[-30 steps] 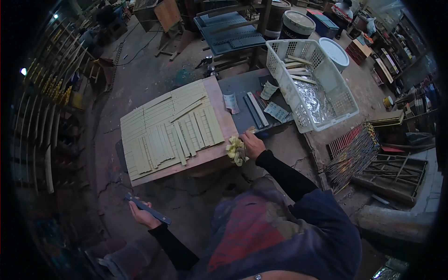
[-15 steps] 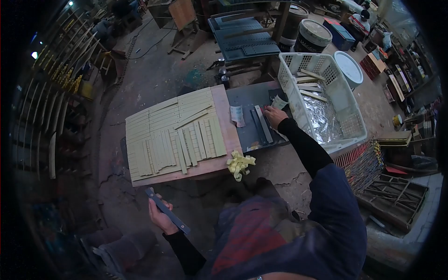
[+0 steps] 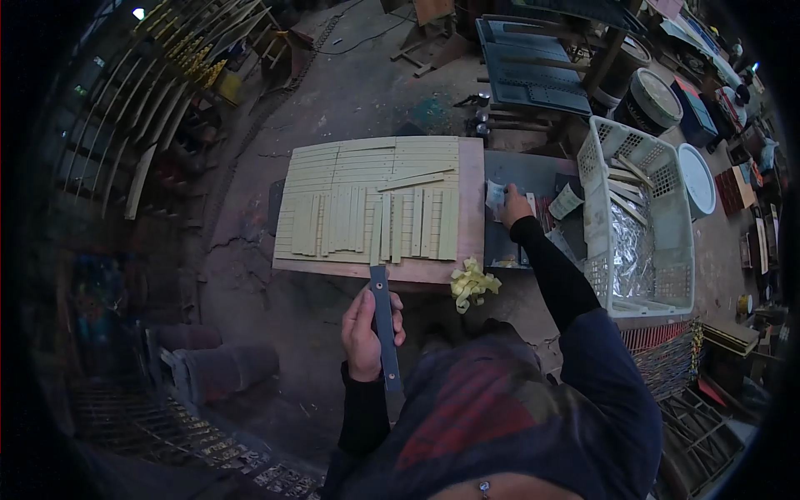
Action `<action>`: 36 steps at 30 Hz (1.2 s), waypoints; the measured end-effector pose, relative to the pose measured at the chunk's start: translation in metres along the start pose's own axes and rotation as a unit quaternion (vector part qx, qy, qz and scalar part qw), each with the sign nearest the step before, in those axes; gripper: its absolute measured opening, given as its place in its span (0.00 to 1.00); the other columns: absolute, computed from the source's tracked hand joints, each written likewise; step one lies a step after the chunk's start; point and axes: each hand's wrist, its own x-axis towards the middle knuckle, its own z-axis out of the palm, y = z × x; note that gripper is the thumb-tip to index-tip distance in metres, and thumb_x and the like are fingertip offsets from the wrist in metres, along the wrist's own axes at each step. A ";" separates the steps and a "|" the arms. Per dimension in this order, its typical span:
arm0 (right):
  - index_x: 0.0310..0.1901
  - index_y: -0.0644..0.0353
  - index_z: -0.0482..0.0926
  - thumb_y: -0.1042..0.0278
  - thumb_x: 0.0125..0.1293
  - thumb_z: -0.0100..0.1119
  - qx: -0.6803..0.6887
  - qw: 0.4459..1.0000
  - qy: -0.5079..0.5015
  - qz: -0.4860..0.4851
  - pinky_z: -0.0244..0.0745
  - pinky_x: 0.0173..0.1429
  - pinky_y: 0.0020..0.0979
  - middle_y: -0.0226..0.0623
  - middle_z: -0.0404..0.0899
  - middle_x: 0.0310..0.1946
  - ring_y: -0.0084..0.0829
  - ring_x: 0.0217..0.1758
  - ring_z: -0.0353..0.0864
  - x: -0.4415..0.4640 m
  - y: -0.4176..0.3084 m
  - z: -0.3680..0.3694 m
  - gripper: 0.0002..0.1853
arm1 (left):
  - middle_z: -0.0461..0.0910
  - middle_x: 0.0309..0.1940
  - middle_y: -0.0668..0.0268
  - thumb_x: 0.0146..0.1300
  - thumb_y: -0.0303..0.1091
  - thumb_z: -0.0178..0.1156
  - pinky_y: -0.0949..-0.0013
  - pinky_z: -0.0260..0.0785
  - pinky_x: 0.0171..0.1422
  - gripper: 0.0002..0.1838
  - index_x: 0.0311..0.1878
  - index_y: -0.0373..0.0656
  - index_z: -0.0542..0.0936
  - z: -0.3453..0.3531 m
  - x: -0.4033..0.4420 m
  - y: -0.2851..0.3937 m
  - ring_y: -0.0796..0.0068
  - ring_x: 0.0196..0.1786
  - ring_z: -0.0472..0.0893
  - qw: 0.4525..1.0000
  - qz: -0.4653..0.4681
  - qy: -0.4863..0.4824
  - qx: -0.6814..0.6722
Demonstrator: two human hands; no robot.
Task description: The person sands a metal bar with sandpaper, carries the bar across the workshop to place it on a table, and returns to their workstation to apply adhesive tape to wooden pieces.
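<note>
My left hand (image 3: 364,335) is closed round a dark blue-grey strip (image 3: 384,329) with small round holes, held upright below the board's front edge. Pale thin slats (image 3: 350,218) lie in rows and loose on a pinkish board (image 3: 472,200). To the right, my right hand (image 3: 515,206) reaches over a dark surface (image 3: 500,242), its fingers bent beside a printed paper packet (image 3: 494,196); what they hold, if anything, is too small to make out. Another packet (image 3: 566,202) lies right of that hand. Curled yellow strips (image 3: 473,284) hang at the board's front right corner.
A white perforated crate (image 3: 682,287) with slats and clear plastic stands at the right. Behind are blue-grey panels (image 3: 533,71), a lidded bucket (image 3: 648,100) and a round white lid (image 3: 695,179). Racks of long strips (image 3: 137,171) stand at the left.
The view has swung left. My right hand went from the yellow strips to the dark strips, then to the left packet. My left hand has brought its strip upright, close to the board.
</note>
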 end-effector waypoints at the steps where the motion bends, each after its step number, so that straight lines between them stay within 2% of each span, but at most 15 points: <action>1: 0.49 0.61 0.64 0.68 0.57 0.58 0.000 1.000 0.001 -0.003 0.74 0.43 0.43 0.53 0.78 0.35 0.46 0.41 0.79 0.001 -0.001 -0.001 0.20 | 0.73 0.33 0.62 0.72 0.41 0.39 0.77 0.65 0.21 0.20 0.57 0.37 0.67 -0.001 -0.001 0.000 0.80 0.23 0.70 1.000 -0.003 -0.016 -0.008; 3: 0.48 0.62 0.66 0.73 0.56 0.57 0.178 0.977 -0.025 0.118 0.76 0.39 0.39 0.51 0.78 0.32 0.43 0.39 0.81 0.002 0.001 -0.005 0.17 | 0.73 0.33 0.62 0.72 0.41 0.39 0.77 0.65 0.20 0.20 0.57 0.37 0.67 -0.003 -0.005 0.001 0.80 0.23 0.70 1.000 -0.007 -0.006 -0.009; 6: 0.45 0.64 0.68 0.75 0.57 0.55 0.115 0.991 0.051 0.046 0.76 0.37 0.34 0.48 0.79 0.32 0.37 0.39 0.81 0.011 0.034 0.019 0.14 | 0.73 0.31 0.62 0.72 0.41 0.39 0.77 0.65 0.20 0.20 0.56 0.37 0.67 -0.001 -0.005 -0.005 0.80 0.22 0.70 1.000 -0.029 0.000 -0.010; 8: 0.44 0.65 0.70 0.78 0.60 0.50 0.211 0.973 0.034 0.085 0.76 0.37 0.31 0.43 0.78 0.32 0.33 0.36 0.80 0.018 0.047 0.021 0.10 | 0.73 0.30 0.63 0.72 0.42 0.39 0.77 0.65 0.19 0.19 0.55 0.37 0.68 -0.005 -0.001 -0.011 0.80 0.22 0.70 0.999 -0.033 -0.006 0.008; 9: 0.45 0.64 0.71 0.78 0.61 0.47 0.418 0.900 -0.039 0.117 0.76 0.37 0.30 0.41 0.77 0.33 0.31 0.35 0.79 0.017 0.047 0.014 0.10 | 0.73 0.30 0.63 0.72 0.42 0.39 0.77 0.65 0.20 0.19 0.53 0.37 0.69 -0.005 0.001 -0.013 0.80 0.22 0.70 0.999 -0.037 -0.011 0.005; 10: 0.46 0.64 0.71 0.79 0.63 0.44 0.604 0.777 -0.109 0.139 0.76 0.37 0.29 0.40 0.76 0.34 0.29 0.34 0.78 0.013 0.039 0.001 0.10 | 0.73 0.30 0.63 0.72 0.42 0.39 0.77 0.65 0.20 0.19 0.53 0.37 0.69 -0.003 0.003 -0.012 0.80 0.22 0.70 0.999 -0.038 -0.016 0.006; 14: 0.48 0.65 0.69 0.78 0.65 0.39 0.742 0.631 -0.143 0.177 0.75 0.36 0.27 0.39 0.74 0.38 0.28 0.33 0.75 -0.020 0.023 -0.032 0.12 | 0.73 0.30 0.63 0.72 0.42 0.39 0.77 0.65 0.21 0.19 0.53 0.37 0.69 0.001 0.013 -0.011 0.80 0.22 0.70 0.998 -0.050 -0.047 0.009; 16: 0.49 0.65 0.68 0.77 0.65 0.40 0.739 0.636 -0.136 0.177 0.76 0.35 0.27 0.39 0.74 0.38 0.28 0.32 0.75 -0.020 0.034 -0.026 0.12 | 0.73 0.30 0.63 0.72 0.42 0.39 0.77 0.65 0.21 0.19 0.54 0.37 0.69 0.003 0.018 -0.013 0.80 0.22 0.70 0.996 -0.055 -0.063 0.015; 19: 0.47 0.67 0.70 0.80 0.62 0.41 0.635 0.752 -0.107 0.140 0.79 0.39 0.33 0.42 0.74 0.39 0.33 0.36 0.79 -0.019 0.040 -0.022 0.13 | 0.73 0.30 0.63 0.72 0.42 0.38 0.76 0.65 0.22 0.19 0.52 0.37 0.69 0.007 0.022 -0.012 0.80 0.23 0.70 0.994 -0.090 -0.067 -0.002; 20: 0.44 0.67 0.72 0.74 0.63 0.42 0.627 0.764 -0.089 0.125 0.79 0.39 0.33 0.42 0.75 0.38 0.34 0.35 0.79 -0.025 0.030 -0.028 0.12 | 0.73 0.30 0.63 0.72 0.42 0.38 0.76 0.65 0.22 0.18 0.52 0.37 0.69 0.009 0.024 -0.015 0.80 0.23 0.70 0.992 -0.102 -0.072 -0.015; 22: 0.44 0.66 0.73 0.65 0.64 0.41 0.719 0.672 -0.111 0.138 0.78 0.40 0.34 0.42 0.75 0.38 0.35 0.35 0.79 -0.040 0.008 -0.048 0.15 | 0.73 0.31 0.63 0.72 0.41 0.39 0.76 0.66 0.22 0.17 0.52 0.38 0.68 0.014 0.026 -0.014 0.79 0.23 0.70 0.987 -0.118 -0.109 -0.024; 25: 0.43 0.67 0.73 0.53 0.66 0.44 0.742 0.632 -0.188 0.121 0.78 0.41 0.34 0.40 0.76 0.37 0.34 0.34 0.79 -0.067 -0.017 -0.078 0.21 | 0.73 0.31 0.63 0.72 0.42 0.39 0.77 0.66 0.22 0.17 0.51 0.38 0.69 0.021 0.029 -0.013 0.79 0.23 0.70 0.985 -0.106 -0.133 -0.039; 30: 0.45 0.67 0.71 0.64 0.64 0.53 0.701 0.691 -0.158 0.070 0.77 0.43 0.32 0.37 0.77 0.30 0.31 0.33 0.80 -0.109 -0.054 -0.112 0.15 | 0.73 0.31 0.64 0.72 0.43 0.38 0.78 0.65 0.20 0.18 0.49 0.38 0.70 0.028 0.033 -0.015 0.80 0.23 0.70 0.983 -0.115 -0.142 -0.001; 33: 0.49 0.69 0.68 0.65 0.60 0.56 0.741 0.638 -0.202 0.058 0.78 0.39 0.32 0.40 0.75 0.40 0.30 0.32 0.80 -0.132 -0.060 -0.120 0.19 | 0.69 0.32 0.64 0.72 0.45 0.36 0.78 0.62 0.19 0.24 0.61 0.37 0.63 0.034 0.034 -0.018 0.80 0.23 0.68 0.977 -0.136 -0.162 -0.006; 36: 0.50 0.70 0.66 0.68 0.57 0.55 0.755 0.606 -0.248 0.002 0.78 0.37 0.32 0.44 0.73 0.44 0.32 0.34 0.78 -0.150 -0.072 -0.138 0.21 | 0.68 0.33 0.64 0.72 0.43 0.36 0.77 0.61 0.18 0.25 0.62 0.34 0.61 0.043 0.036 -0.019 0.79 0.25 0.67 0.969 -0.154 -0.190 -0.015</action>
